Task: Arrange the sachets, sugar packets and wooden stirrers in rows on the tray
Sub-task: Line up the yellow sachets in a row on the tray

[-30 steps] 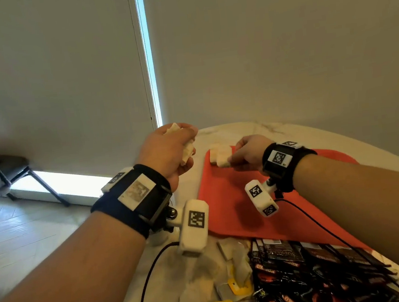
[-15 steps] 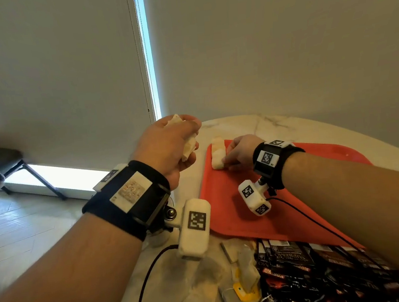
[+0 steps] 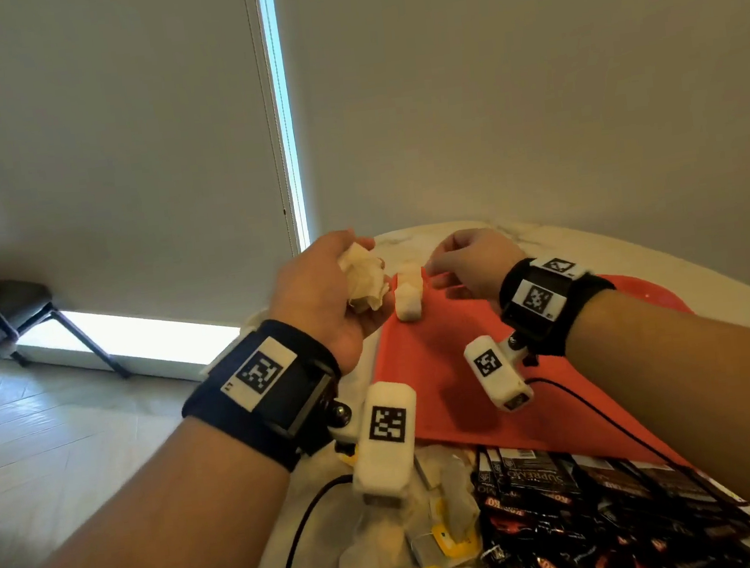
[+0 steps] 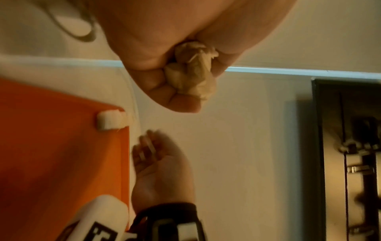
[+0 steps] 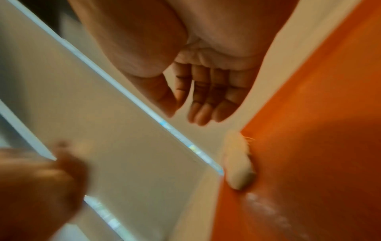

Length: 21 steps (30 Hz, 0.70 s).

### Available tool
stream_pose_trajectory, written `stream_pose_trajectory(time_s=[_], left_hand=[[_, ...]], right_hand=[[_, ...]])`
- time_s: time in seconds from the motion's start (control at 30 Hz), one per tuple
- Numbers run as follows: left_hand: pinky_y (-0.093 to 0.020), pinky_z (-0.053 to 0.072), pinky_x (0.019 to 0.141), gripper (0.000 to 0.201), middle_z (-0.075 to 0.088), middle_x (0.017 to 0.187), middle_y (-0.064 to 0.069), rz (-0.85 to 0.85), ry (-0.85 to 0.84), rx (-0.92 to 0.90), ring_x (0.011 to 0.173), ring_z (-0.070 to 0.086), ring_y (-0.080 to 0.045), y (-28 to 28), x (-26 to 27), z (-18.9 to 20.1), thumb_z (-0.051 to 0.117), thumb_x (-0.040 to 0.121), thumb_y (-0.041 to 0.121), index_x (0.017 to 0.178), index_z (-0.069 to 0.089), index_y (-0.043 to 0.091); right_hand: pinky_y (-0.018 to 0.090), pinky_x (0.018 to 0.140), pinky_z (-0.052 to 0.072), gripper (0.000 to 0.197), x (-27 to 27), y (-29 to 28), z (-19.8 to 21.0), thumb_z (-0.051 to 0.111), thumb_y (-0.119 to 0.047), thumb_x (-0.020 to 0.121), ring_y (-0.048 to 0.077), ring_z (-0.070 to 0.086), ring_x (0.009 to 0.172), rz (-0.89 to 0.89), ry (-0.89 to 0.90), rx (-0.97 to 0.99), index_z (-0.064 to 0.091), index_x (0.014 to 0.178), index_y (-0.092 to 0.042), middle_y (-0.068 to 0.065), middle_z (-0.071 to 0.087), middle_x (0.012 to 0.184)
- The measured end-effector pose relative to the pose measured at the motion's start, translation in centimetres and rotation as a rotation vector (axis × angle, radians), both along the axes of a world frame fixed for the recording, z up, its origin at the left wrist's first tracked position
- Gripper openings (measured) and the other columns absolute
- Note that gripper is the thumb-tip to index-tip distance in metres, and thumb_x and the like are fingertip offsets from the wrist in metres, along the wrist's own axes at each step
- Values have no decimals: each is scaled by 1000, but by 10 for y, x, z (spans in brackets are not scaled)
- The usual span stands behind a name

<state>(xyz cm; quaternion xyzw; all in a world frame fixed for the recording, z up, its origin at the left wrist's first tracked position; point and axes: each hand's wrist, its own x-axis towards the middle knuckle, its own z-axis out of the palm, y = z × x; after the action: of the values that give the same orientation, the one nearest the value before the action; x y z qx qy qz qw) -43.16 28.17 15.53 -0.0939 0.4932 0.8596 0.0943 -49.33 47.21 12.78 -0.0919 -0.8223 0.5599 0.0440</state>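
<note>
In the head view, our left hand (image 3: pixel 328 298) clutches a bunch of pale sachets (image 3: pixel 363 278) just left of the red tray (image 3: pixel 456 367); one placed sachet (image 3: pixel 408 298) lies at the tray's far left corner. We should set the next one parallel, just beside it. In the left wrist view, the fingers curl tight round the bunch. In the right wrist view, blurred, our right hand (image 5: pixel 198 91) seems relaxed and empty, above that corner.

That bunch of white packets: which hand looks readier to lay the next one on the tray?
Right hand: open, beside the placed packet on the tray. Left hand grips the bunch.
</note>
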Motion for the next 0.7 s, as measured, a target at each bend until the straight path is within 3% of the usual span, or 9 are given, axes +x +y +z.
stream_pose_trajectory(time_s=[0.13,0.2,0.27,0.33,0.4,0.57,0.63,0.7], left_hand=[[-36,60,59,28,67,105,-18,33,-84,232,80,66,-27,6,9,-3,53,104,28,116,66,5],[-42,63,69,34,69,118,-21,65,-108,323,93,71,-33,7,13,-8,53,104,29,126,64,6],[-42,62,70,41,72,119,-21,22,-121,367,96,74,-35,8,19,-10,48,106,34,135,61,8],[-41,61,68,46,73,122,-21,-29,-116,371,105,74,-35,8,24,-10,45,105,33,138,61,6],[-41,61,71,47,71,127,-23,-51,-100,363,112,72,-36,8,31,-8,51,101,29,138,60,1],[-51,64,84,42,65,129,-32,-22,-72,359,106,74,-39,9,40,-7,55,99,4,139,51,-7],[-49,65,80,34,64,129,-30,6,-74,319,101,74,-35,7,43,-5,53,101,3,135,54,-4],[-40,66,69,27,64,122,-24,24,-88,251,90,70,-29,4,47,-3,52,101,2,127,61,2]], right_hand=[[31,66,54,6,54,-11,40,77,-15,88,13,63,70,239,299,1,72,87,-15,3,69,79],[26,65,53,11,83,-18,52,82,-19,85,13,62,72,390,350,64,73,92,-17,2,70,82],[21,67,52,27,102,-22,56,88,-25,77,9,64,77,495,357,239,73,99,-24,-2,71,90],[15,66,49,37,109,-24,53,92,-31,71,5,64,82,497,397,455,70,101,-31,-9,69,96],[16,65,48,34,110,-22,51,90,-31,72,6,63,84,451,434,538,68,97,-34,-13,68,97],[34,74,55,5,106,-16,55,77,-24,87,10,67,75,373,403,384,76,91,-27,-4,74,82],[39,70,55,4,105,-15,57,74,-21,91,12,64,71,356,389,274,77,93,-19,6,74,81],[36,65,55,6,103,-15,60,75,-18,92,15,63,70,338,351,83,76,93,-12,10,72,80]])
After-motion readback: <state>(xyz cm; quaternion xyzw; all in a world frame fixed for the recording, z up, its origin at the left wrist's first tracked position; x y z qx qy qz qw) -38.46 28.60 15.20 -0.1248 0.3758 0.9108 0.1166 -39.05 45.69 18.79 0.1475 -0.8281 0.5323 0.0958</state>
